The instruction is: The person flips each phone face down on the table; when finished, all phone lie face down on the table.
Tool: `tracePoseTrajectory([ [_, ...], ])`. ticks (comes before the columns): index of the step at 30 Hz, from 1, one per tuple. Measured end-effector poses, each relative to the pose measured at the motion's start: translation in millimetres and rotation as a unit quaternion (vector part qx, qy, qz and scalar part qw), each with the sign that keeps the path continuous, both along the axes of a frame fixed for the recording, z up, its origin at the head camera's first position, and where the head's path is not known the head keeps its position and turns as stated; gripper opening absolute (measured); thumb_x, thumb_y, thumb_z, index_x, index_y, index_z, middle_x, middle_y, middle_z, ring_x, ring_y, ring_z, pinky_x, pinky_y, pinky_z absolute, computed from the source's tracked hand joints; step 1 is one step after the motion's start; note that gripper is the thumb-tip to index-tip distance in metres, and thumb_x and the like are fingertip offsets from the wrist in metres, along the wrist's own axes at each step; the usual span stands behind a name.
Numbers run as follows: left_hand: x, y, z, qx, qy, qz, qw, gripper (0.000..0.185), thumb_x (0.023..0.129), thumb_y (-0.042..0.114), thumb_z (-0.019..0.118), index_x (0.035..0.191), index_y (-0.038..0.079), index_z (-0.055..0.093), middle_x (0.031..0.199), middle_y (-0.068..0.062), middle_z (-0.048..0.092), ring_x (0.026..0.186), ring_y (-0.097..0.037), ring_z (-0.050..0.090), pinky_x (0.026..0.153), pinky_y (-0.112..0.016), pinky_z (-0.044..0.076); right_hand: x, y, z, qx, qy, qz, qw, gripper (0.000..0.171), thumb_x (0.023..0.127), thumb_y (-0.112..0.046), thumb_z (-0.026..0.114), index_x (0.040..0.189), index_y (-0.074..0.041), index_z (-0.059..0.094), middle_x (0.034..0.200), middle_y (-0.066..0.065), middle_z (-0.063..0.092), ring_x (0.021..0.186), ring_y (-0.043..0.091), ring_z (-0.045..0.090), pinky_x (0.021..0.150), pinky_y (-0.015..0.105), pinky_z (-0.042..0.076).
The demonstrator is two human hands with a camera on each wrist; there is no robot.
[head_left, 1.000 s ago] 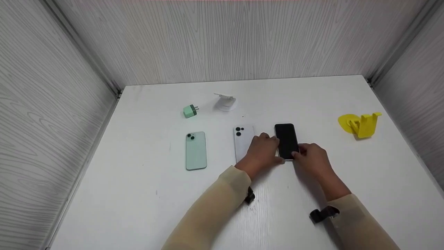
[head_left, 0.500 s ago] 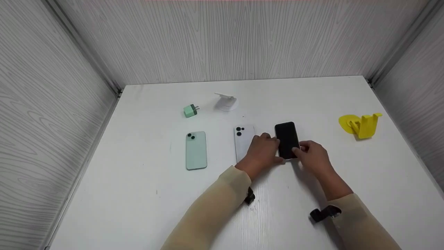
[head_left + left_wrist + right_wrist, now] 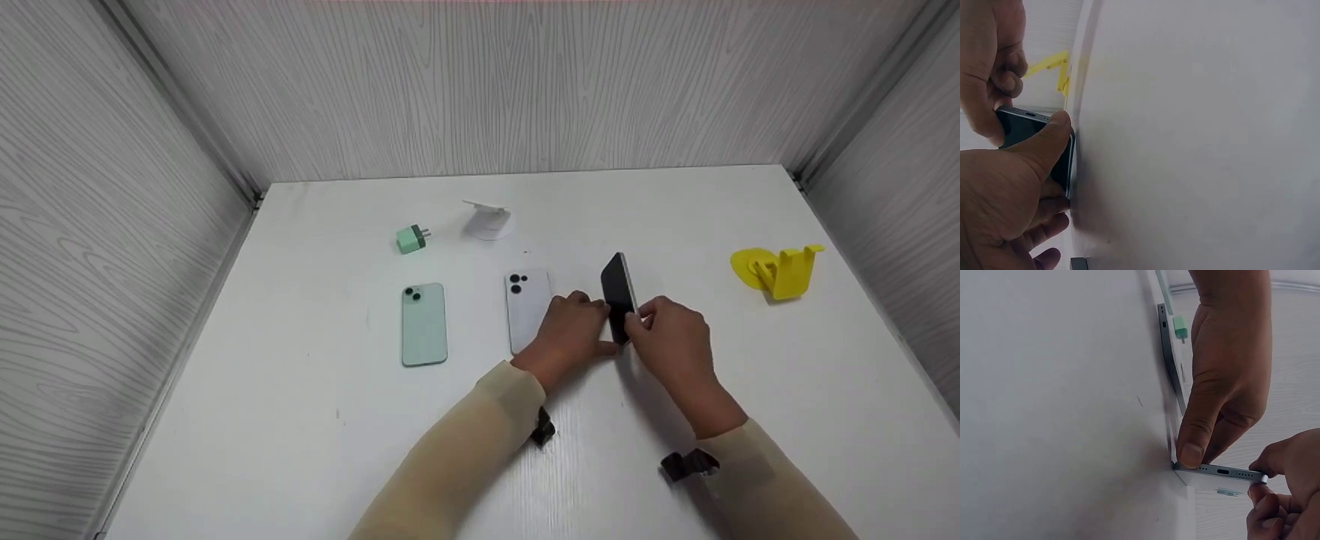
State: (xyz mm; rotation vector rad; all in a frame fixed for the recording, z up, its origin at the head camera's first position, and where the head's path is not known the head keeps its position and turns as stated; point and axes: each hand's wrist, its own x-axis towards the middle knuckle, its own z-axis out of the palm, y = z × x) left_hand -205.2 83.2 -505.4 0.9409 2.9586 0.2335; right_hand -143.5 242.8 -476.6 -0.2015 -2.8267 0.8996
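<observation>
Black-screened and tipped up on its long edge, the phone (image 3: 618,296) stands mid-table, pinched between the left hand (image 3: 568,330) and the right hand (image 3: 670,337), on a white table (image 3: 300,420) walled by pale grey wood-grain panels (image 3: 480,90).

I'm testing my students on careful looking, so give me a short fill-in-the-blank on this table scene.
1. Both hands hold the ____ phone, tipped up on its long edge.
2. The green phone lies with its ____ side up.
3. The white phone lies beside the ____ hand.
4. The stand at the table's right is ____.

Missing words: black; camera; left; yellow
</observation>
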Motion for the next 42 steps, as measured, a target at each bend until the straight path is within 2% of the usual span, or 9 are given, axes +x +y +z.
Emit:
tracePoseTrajectory([
  [4,-0.3,0.6,-2.2,-0.003,0.001,-0.005,1.0000,0.057,0.092,0.063,0.079,0.127,0.019,0.076,0.118,0.005,0.080,0.125,-0.019,0.065,0.098,-0.038,0.051,-0.1,-1.1,0.0,0.020,0.006,-0.002,1.000,0.029,0.102,-0.026,0.067,0.099,0.002,0.074,0.086,0.016,0.076,0.073,0.029,0.068,0.063,0.036,0.048],
  [9,-4.2,-0.6,-0.3,0.014,-0.027,-0.006,0.9995,0.046,0.095,0.051,0.081,0.126,0.017,0.078,0.115,0.002,0.082,0.126,-0.021,0.066,0.099,-0.040,0.052,0.2,-1.6,-1.7,0.018,0.009,0.000,1.000,0.029,0.102,-0.026,0.067,0.098,0.002,0.073,0.085,0.016,0.075,0.071,0.029,0.068,0.062,0.036,0.048],
  [12,-9.7,0.3,6.7,0.028,-0.049,0.012,0.9983,0.031,0.103,0.040,0.073,0.125,0.018,0.080,0.114,0.000,0.083,0.126,-0.023,0.067,0.102,-0.043,0.053,-0.2,-2.4,-3.0,0.017,0.019,-0.001,1.000,0.028,0.101,-0.024,0.067,0.097,0.003,0.073,0.083,0.015,0.075,0.071,0.029,0.068,0.062,0.036,0.047],
  [15,-16.2,3.9,16.7,0.057,-0.062,0.050,0.9952,0.029,0.109,0.035,0.063,0.124,0.020,0.082,0.113,-0.001,0.083,0.121,-0.024,0.070,0.102,-0.043,0.054,-0.7,-4.4,-3.8,0.021,0.023,-0.002,1.000,0.028,0.100,-0.023,0.066,0.097,0.004,0.074,0.083,0.016,0.075,0.071,0.029,0.069,0.062,0.037,0.048],
  [18,-21.3,8.4,26.7,0.113,-0.069,0.097,0.9863,0.033,0.111,0.039,0.059,0.118,0.019,0.084,0.111,-0.002,0.084,0.110,-0.024,0.075,0.096,-0.041,0.057,-1.1,-7.5,-4.4,0.028,0.020,-0.003,0.999,0.028,0.100,-0.023,0.067,0.098,0.005,0.073,0.082,0.017,0.075,0.069,0.029,0.069,0.060,0.036,0.048],
  [21,-24.8,12.8,32.2,0.182,-0.086,0.136,0.9700,0.037,0.110,0.045,0.062,0.098,0.018,0.084,0.098,-0.001,0.083,0.091,-0.020,0.075,0.080,-0.036,0.058,-1.8,-11.0,-5.1,0.037,0.018,0.000,0.999,0.029,0.101,-0.023,0.069,0.098,0.005,0.073,0.082,0.017,0.074,0.069,0.029,0.068,0.060,0.038,0.049],
  [25,-27.7,17.5,32.5,0.236,-0.104,0.164,0.9522,0.048,0.105,0.053,0.068,0.071,0.020,0.067,0.080,0.002,0.075,0.072,-0.014,0.064,0.065,-0.029,0.047,-2.6,-14.5,-5.9,0.043,0.024,0.004,0.999,0.028,0.100,-0.023,0.071,0.099,0.005,0.074,0.085,0.018,0.075,0.073,0.032,0.069,0.064,0.043,0.051],
  [30,-29.9,20.7,30.2,0.237,-0.105,0.178,0.9492,0.055,0.101,0.059,0.072,0.063,0.022,0.055,0.074,0.003,0.067,0.067,-0.013,0.057,0.060,-0.028,0.040,-2.6,-16.2,-5.5,0.046,0.033,0.003,0.998,0.028,0.099,-0.023,0.070,0.100,0.005,0.074,0.088,0.018,0.074,0.077,0.034,0.070,0.068,0.048,0.053],
  [42,-33.5,28.3,34.8,0.234,-0.111,0.203,0.9443,0.048,0.101,0.053,0.074,0.068,0.020,0.063,0.069,0.004,0.068,0.066,-0.013,0.059,0.061,-0.029,0.043,-2.1,-15.7,-5.3,0.052,0.046,0.008,0.998,0.028,0.100,-0.023,0.072,0.100,0.005,0.074,0.086,0.017,0.072,0.075,0.033,0.068,0.068,0.049,0.053],
])
